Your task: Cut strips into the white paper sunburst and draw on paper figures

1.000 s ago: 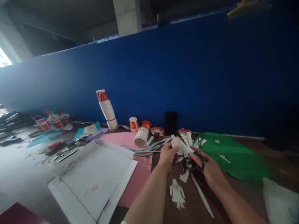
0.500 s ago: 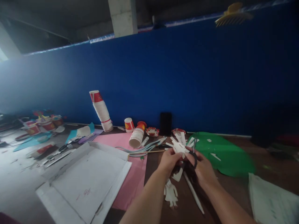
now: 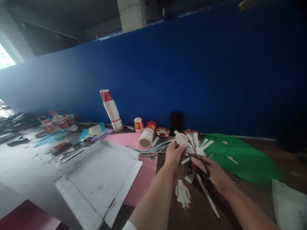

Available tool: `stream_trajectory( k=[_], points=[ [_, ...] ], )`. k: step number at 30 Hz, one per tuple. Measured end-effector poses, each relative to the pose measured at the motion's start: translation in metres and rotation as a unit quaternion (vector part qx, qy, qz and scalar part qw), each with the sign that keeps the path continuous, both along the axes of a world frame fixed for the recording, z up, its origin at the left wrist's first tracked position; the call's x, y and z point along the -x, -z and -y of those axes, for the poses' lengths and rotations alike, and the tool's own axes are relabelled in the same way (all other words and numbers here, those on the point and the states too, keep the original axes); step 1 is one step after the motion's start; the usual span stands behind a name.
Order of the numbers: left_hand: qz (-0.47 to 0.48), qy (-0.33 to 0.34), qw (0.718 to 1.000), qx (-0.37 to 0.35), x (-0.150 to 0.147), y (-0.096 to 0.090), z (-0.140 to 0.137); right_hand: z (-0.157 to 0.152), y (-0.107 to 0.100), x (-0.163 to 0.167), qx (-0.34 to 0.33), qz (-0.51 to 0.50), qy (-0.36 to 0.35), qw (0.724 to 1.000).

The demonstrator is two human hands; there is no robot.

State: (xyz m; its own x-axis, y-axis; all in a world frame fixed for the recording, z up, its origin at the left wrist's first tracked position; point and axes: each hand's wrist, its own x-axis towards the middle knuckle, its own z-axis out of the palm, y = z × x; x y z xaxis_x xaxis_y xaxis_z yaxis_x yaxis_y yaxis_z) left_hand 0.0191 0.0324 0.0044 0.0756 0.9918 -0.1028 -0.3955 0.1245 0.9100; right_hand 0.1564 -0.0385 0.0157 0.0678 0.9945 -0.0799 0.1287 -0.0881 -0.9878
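The brown table is bearing a green sheet. Near it, the right hand and left hand are hovering close together, the right gripping dark-handled scissors, the left pinching a white paper figure beside pale strips.

Blue partition behind a brown table, concrete pillar beyond, bright window at far left

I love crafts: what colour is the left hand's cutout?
The cutout is off-white; the head view shows it best.
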Motion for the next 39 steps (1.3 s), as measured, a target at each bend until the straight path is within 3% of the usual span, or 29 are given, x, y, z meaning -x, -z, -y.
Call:
stream_trajectory(
  k=[5,18,28,39],
  points=[
    [0.015,-0.010,0.999,-0.034,0.003,0.000,-0.002,0.001,0.000,0.001,0.014,0.036,-0.089,0.995],
    [0.004,0.068,0.997,-0.019,0.005,-0.001,0.000,0.005,-0.007,0.003,0.003,0.028,-0.043,0.999],
    [0.046,0.094,0.994,-0.019,0.003,0.003,-0.002,0.005,-0.011,0.003,-0.002,0.065,-0.055,0.996],
    [0.008,0.093,0.995,-0.022,0.007,0.000,-0.003,0.005,-0.009,0.004,-0.006,0.063,-0.044,0.997]
  ],
)
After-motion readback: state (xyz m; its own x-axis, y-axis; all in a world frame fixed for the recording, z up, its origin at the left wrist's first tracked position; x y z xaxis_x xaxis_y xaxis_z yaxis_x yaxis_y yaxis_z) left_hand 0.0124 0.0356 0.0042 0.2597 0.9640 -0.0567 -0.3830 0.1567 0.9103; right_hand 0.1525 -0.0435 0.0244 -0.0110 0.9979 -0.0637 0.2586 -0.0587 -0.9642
